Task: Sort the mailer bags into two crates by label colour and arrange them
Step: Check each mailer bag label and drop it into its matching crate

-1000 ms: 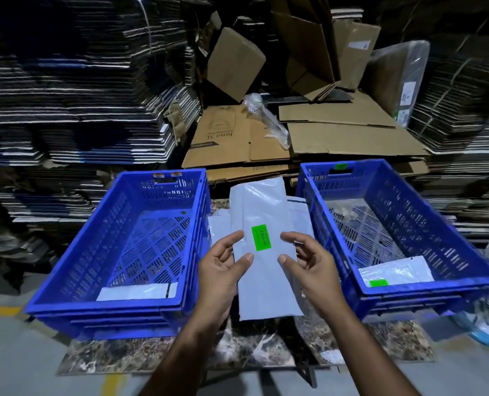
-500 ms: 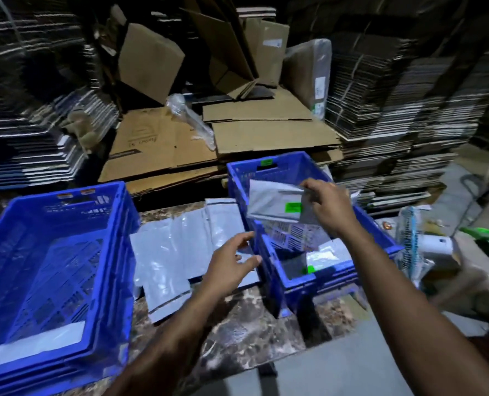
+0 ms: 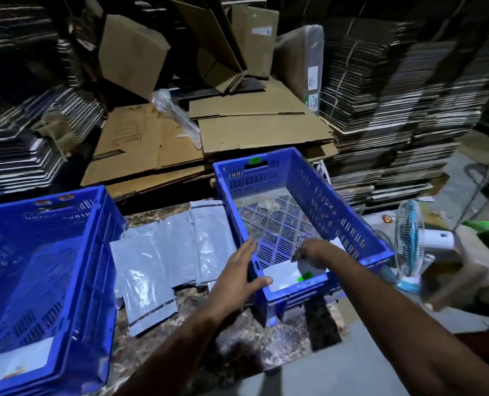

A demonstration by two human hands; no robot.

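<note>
Two blue crates stand on a marbled tabletop. The right crate (image 3: 337, 201) carries a green tag on its far rim and holds white mailer bags with green labels at its near end. My right hand (image 3: 313, 252) is down inside it, gripping the green-label mailer bag (image 3: 306, 270) just above the bags lying there. My left hand (image 3: 239, 277) is open at the crate's near left rim, thumb over the edge. The left crate (image 3: 92, 252) has one mailer bag (image 3: 23, 360) at its near end. Several grey mailer bags (image 3: 163, 252) lie overlapping between the crates.
Flattened cardboard boxes (image 3: 237, 130) and tall stacks of folded cartons (image 3: 394, 95) fill the space behind the table. A small blue-and-white fan (image 3: 409, 241) stands right of the right crate, beside a pale plastic chair (image 3: 472, 267). Grey floor lies below the table's near edge.
My right hand carried the green-label bag from the middle of the table over to the right crate and lowered it inside. My left hand let go and moved to that crate's rim.
</note>
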